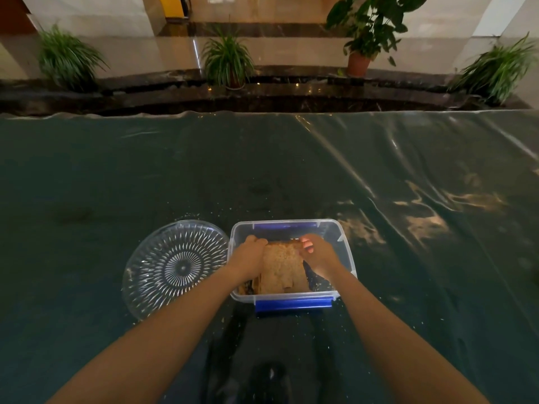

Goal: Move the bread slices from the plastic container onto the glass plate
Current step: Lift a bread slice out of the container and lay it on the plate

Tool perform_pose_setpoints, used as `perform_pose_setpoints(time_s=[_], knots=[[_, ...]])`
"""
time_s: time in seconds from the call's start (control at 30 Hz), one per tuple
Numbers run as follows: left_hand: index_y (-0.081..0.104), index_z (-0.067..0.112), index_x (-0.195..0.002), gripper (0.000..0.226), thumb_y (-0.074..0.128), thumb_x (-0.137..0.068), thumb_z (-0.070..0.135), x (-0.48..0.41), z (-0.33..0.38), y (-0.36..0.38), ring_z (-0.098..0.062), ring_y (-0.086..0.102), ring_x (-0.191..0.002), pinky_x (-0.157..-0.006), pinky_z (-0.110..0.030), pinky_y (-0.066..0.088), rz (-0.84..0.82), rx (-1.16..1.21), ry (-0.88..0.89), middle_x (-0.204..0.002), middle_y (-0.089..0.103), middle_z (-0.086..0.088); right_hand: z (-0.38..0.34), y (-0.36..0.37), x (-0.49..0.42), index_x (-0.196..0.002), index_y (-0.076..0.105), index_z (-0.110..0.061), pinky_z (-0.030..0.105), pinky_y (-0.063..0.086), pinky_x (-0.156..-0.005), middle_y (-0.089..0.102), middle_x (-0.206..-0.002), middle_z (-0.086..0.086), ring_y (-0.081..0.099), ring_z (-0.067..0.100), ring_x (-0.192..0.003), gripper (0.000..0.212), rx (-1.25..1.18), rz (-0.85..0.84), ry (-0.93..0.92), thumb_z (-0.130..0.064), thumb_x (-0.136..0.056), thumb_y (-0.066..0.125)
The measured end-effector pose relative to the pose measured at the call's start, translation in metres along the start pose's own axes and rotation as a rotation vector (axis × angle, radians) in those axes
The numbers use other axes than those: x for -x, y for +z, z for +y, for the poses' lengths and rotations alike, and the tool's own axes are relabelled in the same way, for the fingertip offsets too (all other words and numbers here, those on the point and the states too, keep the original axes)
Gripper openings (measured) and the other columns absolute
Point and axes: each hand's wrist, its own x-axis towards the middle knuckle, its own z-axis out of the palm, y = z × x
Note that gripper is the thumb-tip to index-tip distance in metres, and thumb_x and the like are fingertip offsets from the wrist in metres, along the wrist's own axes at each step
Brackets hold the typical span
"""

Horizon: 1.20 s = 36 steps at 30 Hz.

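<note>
We see both hands reaching down into the clear plastic container point(345, 243), which stands on the desk point(291, 170) with a blue latch point(293, 304) on its near side and another on its far side; the desk is covered with a dark, shiny sheet scattered with crumbs. Inside the container lies a bread slice point(281, 269), pale brown and grainy, its far edge lifted between the two hands; more bread shows beneath it near the left wall, though we cannot tell how many slices. The left hand point(250, 253) has its fingers curled over the slice's far left corner, grasping it; the right hand point(319, 252) pinches the far right corner, with its fingers bent and closed on the crust. The glass plate point(175, 268) sits just left of the container, its rim touching or nearly touching the container's wall; it carries no bread, only a few crumbs on its ribbed pattern. Beyond the desk we see potted plants point(227, 59) along a dark polished ledge.
</note>
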Motion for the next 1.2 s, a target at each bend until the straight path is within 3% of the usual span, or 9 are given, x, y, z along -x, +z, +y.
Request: perform_pose_setpoints(time_s=[0.1,0.27,0.63,0.73,0.87,0.93,1.03,1.13,1.2], knots=[[0.05,0.019,-0.128,0.036,0.047,-0.093,0.02,0.002,0.0,-0.006,-0.023,0.051,-0.121,-0.104,-0.034,0.041,0.026,0.056,0.014,-0.135,0.046,-0.008,0.002,-0.003,0.001,-0.12,0.053,-0.011,0.027,0.051,-0.09,0.061,-0.122,0.013,0.06,0.025,-0.106,0.032,-0.071,0.02,-0.042,-0.019,-0.089,0.057],[0.053,0.018,-0.126,0.036,0.051,-0.091,0.015,0.006,-0.002,-0.016,-0.024,0.05,-0.121,-0.104,-0.034,0.041,0.008,0.193,0.027,-0.133,0.047,-0.009,0.007,-0.013,0.002,-0.122,0.055,-0.015,0.024,0.049,-0.08,0.059,-0.125,0.011,0.056,0.016,-0.096,0.036,-0.028,-0.042,-0.107,-0.016,-0.086,0.061],[0.058,0.015,-0.124,0.039,0.061,-0.086,0.018,0.024,-0.014,-0.041,-0.02,0.059,-0.114,-0.095,-0.03,0.048,0.074,0.408,0.043,-0.124,0.063,-0.006,-0.022,-0.041,0.015,-0.108,0.058,-0.012,0.023,0.048,-0.079,0.062,-0.099,0.002,0.062,0.022,-0.096,0.031,-0.007,-0.065,-0.215,-0.017,-0.08,0.07],[0.062,0.015,-0.118,0.037,0.066,-0.082,0.016,0.028,-0.019,-0.059,-0.019,0.062,-0.107,-0.088,-0.026,0.05,0.142,0.538,0.063,-0.112,0.067,-0.004,-0.046,-0.051,0.016,-0.105,0.06,-0.011,0.026,0.05,-0.082,0.066,-0.101,0.006,0.063,0.02,-0.094,0.03,-0.022,-0.023,-0.275,-0.014,-0.077,0.072],[0.062,0.008,-0.119,0.041,0.071,-0.079,0.012,0.035,-0.026,-0.088,-0.02,0.062,-0.095,-0.088,-0.03,0.053,0.25,0.648,0.069,-0.109,0.067,-0.01,-0.082,-0.056,0.015,-0.104,0.06,-0.004,0.016,0.05,-0.074,0.064,-0.094,0.015,0.061,0.02,-0.086,0.031,-0.127,0.019,-0.351,-0.005,-0.076,0.072],[0.062,0.008,-0.119,0.042,0.072,-0.078,0.013,0.039,-0.033,-0.102,-0.015,0.06,-0.091,-0.079,-0.023,0.052,0.31,0.67,0.073,-0.104,0.066,-0.006,-0.098,-0.053,0.014,-0.107,0.06,-0.005,0.022,0.05,-0.079,0.064,-0.097,0.016,0.059,0.02,-0.087,0.033,-0.143,0.037,-0.378,-0.007,-0.076,0.072],[0.063,0.006,-0.117,0.041,0.072,-0.078,0.008,0.046,-0.05,-0.122,-0.013,0.06,-0.088,-0.071,-0.012,0.048,0.389,0.706,0.082,-0.104,0.067,-0.008,-0.124,-0.042,0.012,-0.107,0.06,-0.006,0.013,0.045,-0.074,0.061,-0.094,0.006,0.056,0.015,-0.086,0.034,-0.163,0.057,-0.433,-0.006,-0.076,0.072],[0.061,0.005,-0.119,0.041,0.071,-0.079,0.005,0.053,-0.073,-0.14,-0.015,0.061,-0.092,-0.075,-0.013,0.05,0.433,0.748,0.059,-0.109,0.067,-0.011,-0.147,-0.024,0.009,-0.105,0.06,-0.009,0.018,0.048,-0.075,0.062,-0.091,0.001,0.059,0.01,-0.078,0.032,-0.181,0.027,-0.472,-0.006,-0.075,0.072],[0.061,0.004,-0.119,0.042,0.07,-0.079,0.004,0.057,-0.09,-0.149,-0.017,0.062,-0.096,-0.083,-0.023,0.052,0.454,0.774,0.025,-0.112,0.067,-0.014,-0.16,-0.01,0.006,-0.099,0.059,-0.014,0.021,0.052,-0.076,0.063,-0.087,-0.002,0.061,0.007,-0.075,0.028,-0.201,-0.018,-0.47,-0.007,-0.075,0.072]])
